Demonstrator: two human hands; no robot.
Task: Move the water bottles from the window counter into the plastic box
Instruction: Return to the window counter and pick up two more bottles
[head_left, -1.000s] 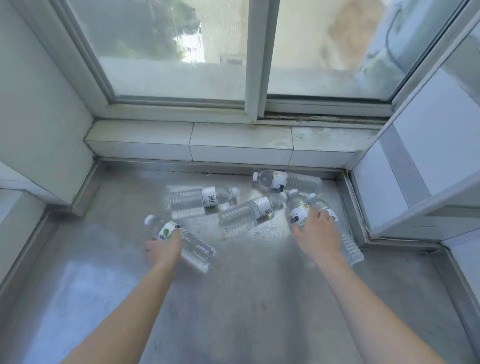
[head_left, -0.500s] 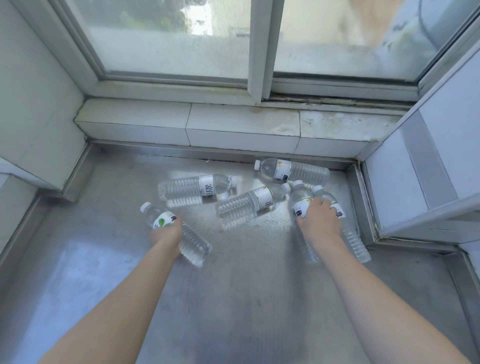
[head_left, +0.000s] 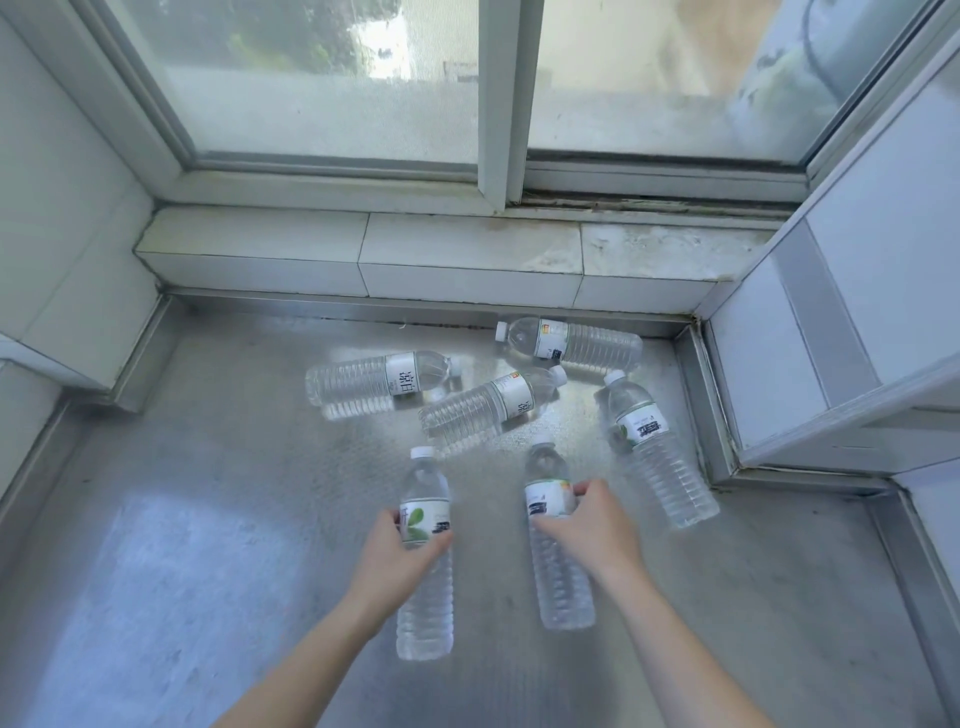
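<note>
Clear plastic water bottles: two now lifted off the steel counter (head_left: 208, 545), my left hand (head_left: 400, 556) and right hand (head_left: 592, 525) each wrapped around one; four remain lying; box unseen.

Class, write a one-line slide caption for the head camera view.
Left hand and right hand each grip a water bottle above the metal counter; four more bottles lie by the window.

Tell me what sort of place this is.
Probably a kitchen or balcony window nook: a steel counter strewn with water bottles, a tiled ledge and a sliding window looking outdoors.
</note>
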